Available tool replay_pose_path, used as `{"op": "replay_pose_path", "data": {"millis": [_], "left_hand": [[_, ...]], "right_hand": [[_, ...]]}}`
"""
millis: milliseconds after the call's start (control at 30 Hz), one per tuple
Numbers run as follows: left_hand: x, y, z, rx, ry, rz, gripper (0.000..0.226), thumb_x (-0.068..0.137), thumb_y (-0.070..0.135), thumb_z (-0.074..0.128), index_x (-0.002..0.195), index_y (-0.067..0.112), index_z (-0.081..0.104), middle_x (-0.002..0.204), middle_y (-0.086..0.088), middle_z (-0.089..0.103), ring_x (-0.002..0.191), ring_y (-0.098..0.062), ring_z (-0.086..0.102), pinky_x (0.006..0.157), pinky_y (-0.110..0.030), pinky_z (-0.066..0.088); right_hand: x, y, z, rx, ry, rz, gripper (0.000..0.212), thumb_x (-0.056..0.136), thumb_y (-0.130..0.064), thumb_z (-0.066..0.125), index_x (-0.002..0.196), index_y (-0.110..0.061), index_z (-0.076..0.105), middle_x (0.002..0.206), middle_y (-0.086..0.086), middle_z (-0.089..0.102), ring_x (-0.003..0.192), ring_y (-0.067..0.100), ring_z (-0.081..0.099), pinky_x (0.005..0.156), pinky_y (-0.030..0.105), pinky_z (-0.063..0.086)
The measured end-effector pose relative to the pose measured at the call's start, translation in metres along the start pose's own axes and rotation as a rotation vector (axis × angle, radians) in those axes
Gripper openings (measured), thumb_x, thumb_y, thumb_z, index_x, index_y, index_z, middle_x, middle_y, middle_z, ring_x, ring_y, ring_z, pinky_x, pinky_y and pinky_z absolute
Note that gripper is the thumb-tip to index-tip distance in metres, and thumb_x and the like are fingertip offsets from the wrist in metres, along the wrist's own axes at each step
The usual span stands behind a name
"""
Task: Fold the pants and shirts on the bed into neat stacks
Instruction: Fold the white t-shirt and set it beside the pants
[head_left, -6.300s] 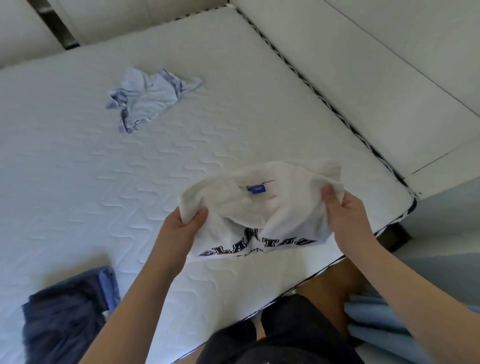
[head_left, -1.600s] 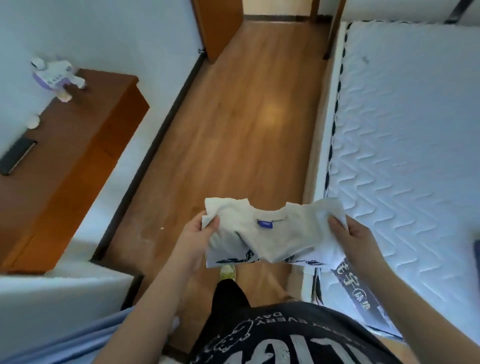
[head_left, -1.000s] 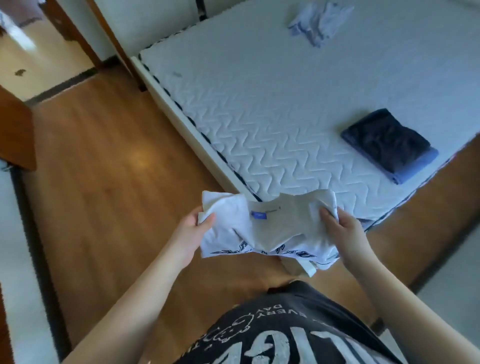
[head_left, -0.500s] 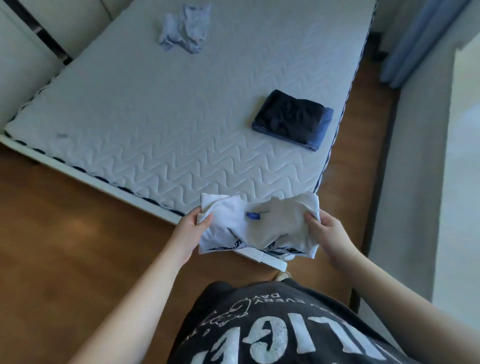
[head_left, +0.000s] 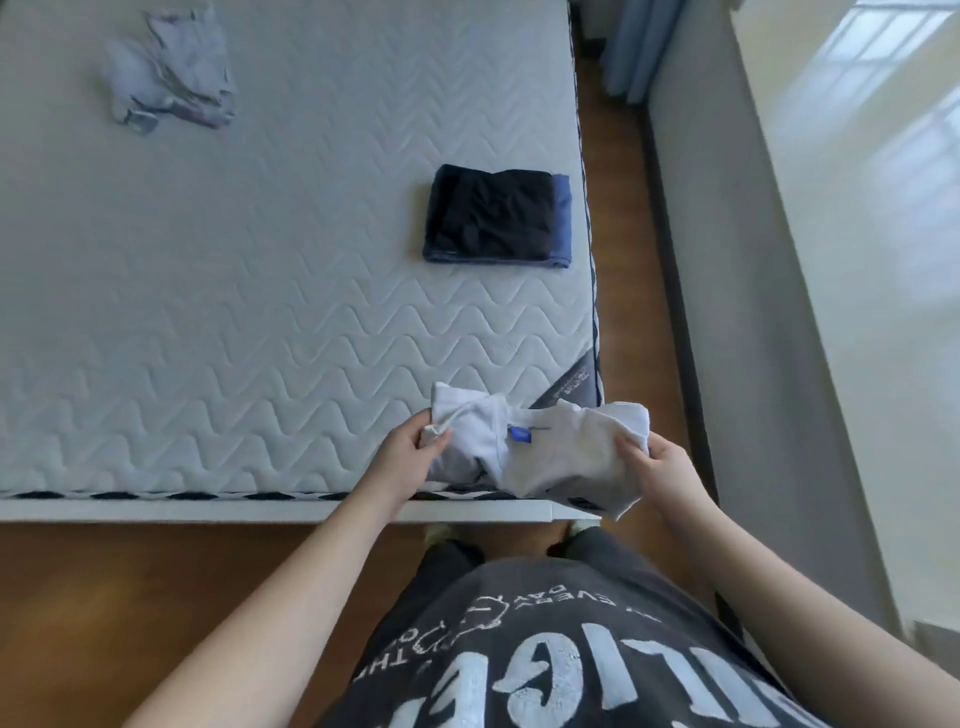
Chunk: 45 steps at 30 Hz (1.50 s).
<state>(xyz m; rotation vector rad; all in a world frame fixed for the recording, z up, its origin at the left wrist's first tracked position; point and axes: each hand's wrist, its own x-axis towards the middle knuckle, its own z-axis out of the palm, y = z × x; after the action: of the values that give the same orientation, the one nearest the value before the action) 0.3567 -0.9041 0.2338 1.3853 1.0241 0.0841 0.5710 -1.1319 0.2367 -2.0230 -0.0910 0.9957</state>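
I hold a white shirt (head_left: 545, 452) with a small blue neck label over the near right corner of the bed (head_left: 260, 322). My left hand (head_left: 410, 457) grips its left end and my right hand (head_left: 660, 467) grips its right end. The shirt hangs bunched between them, partly over the mattress edge. A folded stack of dark navy and blue pants (head_left: 496, 218) lies near the bed's right edge. A crumpled pale blue garment (head_left: 169, 67) lies at the far left of the mattress.
The white bed frame edge (head_left: 208, 512) runs in front of me, with wooden floor (head_left: 130, 613) below it. A narrow strip of floor and a white wall (head_left: 779, 312) lie right of the bed. A blue curtain (head_left: 631, 47) hangs at the far right corner.
I have walked round the bed with the shirt in both hands. The view now faces the bed's foot squarely, and the shirt has come lower, over the mattress corner.
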Motion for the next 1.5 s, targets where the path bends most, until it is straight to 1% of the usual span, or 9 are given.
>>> {"op": "replay_pose_path", "data": {"millis": [100, 267, 500, 633, 700, 867, 1200, 1333, 1500], "left_hand": [[0.01, -0.011, -0.013, 0.02, -0.054, -0.01, 0.021, 0.097, 0.018, 0.06, 0.114, 0.027, 0.067, 0.108, 0.005, 0.073, 0.104, -0.019, 0.067, 0.09, -0.036, 0.053], [0.021, -0.021, -0.024, 0.032, -0.036, -0.022, 0.022, 0.096, 0.014, 0.06, 0.096, 0.034, 0.07, 0.096, 0.01, 0.074, 0.097, -0.019, 0.067, 0.088, -0.037, 0.052], [0.035, -0.029, -0.024, 0.213, -0.054, -0.063, 0.014, 0.096, 0.017, 0.062, 0.104, 0.026, 0.068, 0.096, 0.003, 0.073, 0.086, -0.013, 0.064, 0.07, -0.017, 0.047], [0.054, -0.039, -0.023, 0.274, -0.011, -0.12, 0.016, 0.096, 0.021, 0.062, 0.11, 0.019, 0.067, 0.096, -0.001, 0.072, 0.086, -0.017, 0.062, 0.073, -0.023, 0.047], [0.068, -0.043, -0.025, 0.263, 0.033, -0.138, 0.014, 0.095, 0.022, 0.063, 0.108, 0.021, 0.068, 0.088, -0.001, 0.07, 0.08, -0.017, 0.058, 0.067, -0.019, 0.044], [0.112, -0.049, -0.032, 0.272, 0.081, -0.184, 0.012, 0.092, 0.021, 0.066, 0.101, 0.028, 0.07, 0.09, -0.02, 0.067, 0.08, -0.018, 0.052, 0.072, -0.031, 0.038], [0.205, -0.054, -0.029, 0.167, 0.095, -0.261, 0.015, 0.091, 0.012, 0.066, 0.103, 0.019, 0.07, 0.091, -0.008, 0.067, 0.081, -0.017, 0.054, 0.073, -0.029, 0.038], [0.243, -0.058, -0.032, 0.119, 0.129, -0.28, 0.019, 0.09, 0.007, 0.065, 0.105, 0.017, 0.069, 0.098, -0.013, 0.068, 0.086, -0.02, 0.058, 0.078, -0.031, 0.042], [0.293, -0.064, -0.037, 0.041, 0.089, -0.277, 0.02, 0.089, -0.001, 0.064, 0.108, 0.007, 0.067, 0.081, 0.0, 0.065, 0.072, -0.011, 0.056, 0.062, -0.016, 0.045]], "right_hand": [[-0.01, 0.01, 0.022, 0.039, 0.084, 0.037, 0.032, 0.095, -0.027, 0.058, 0.086, 0.003, 0.061, 0.069, 0.004, 0.062, 0.063, 0.013, 0.052, 0.05, 0.019, 0.043], [-0.012, 0.016, 0.035, 0.04, 0.079, 0.042, 0.024, 0.095, -0.023, 0.061, 0.072, -0.018, 0.065, 0.058, -0.011, 0.066, 0.054, 0.0, 0.057, 0.048, 0.013, 0.044], [0.017, 0.025, 0.031, 0.055, 0.01, 0.072, 0.029, 0.095, -0.024, 0.064, 0.074, -0.004, 0.064, 0.06, -0.004, 0.059, 0.053, 0.004, 0.047, 0.046, 0.014, 0.039], [0.041, 0.027, 0.027, 0.062, -0.054, 0.088, 0.021, 0.094, -0.022, 0.064, 0.075, -0.014, 0.068, 0.058, -0.012, 0.066, 0.05, -0.003, 0.055, 0.047, 0.011, 0.042], [0.058, 0.025, 0.024, 0.036, -0.076, 0.094, 0.02, 0.095, -0.021, 0.064, 0.076, -0.016, 0.068, 0.059, -0.012, 0.068, 0.051, -0.004, 0.057, 0.048, 0.011, 0.043], [0.113, 0.02, 0.018, -0.073, -0.064, 0.119, 0.026, 0.092, -0.019, 0.064, 0.076, 0.001, 0.059, 0.059, -0.005, 0.057, 0.048, 0.003, 0.048, 0.044, 0.016, 0.039], [0.206, 0.007, 0.025, 0.02, -0.089, 0.152, 0.011, 0.092, -0.029, 0.065, 0.088, -0.029, 0.076, 0.086, -0.001, 0.076, 0.078, 0.015, 0.069, 0.077, 0.037, 0.06], [0.241, 0.011, 0.027, 0.044, -0.076, 0.174, 0.011, 0.091, -0.032, 0.067, 0.091, -0.027, 0.076, 0.097, 0.01, 0.075, 0.088, 0.024, 0.068, 0.089, 0.05, 0.056], [0.284, 0.016, 0.028, 0.135, -0.072, 0.226, 0.01, 0.093, -0.021, 0.066, 0.096, -0.019, 0.076, 0.101, 0.012, 0.074, 0.089, 0.027, 0.068, 0.09, 0.047, 0.056]]}}
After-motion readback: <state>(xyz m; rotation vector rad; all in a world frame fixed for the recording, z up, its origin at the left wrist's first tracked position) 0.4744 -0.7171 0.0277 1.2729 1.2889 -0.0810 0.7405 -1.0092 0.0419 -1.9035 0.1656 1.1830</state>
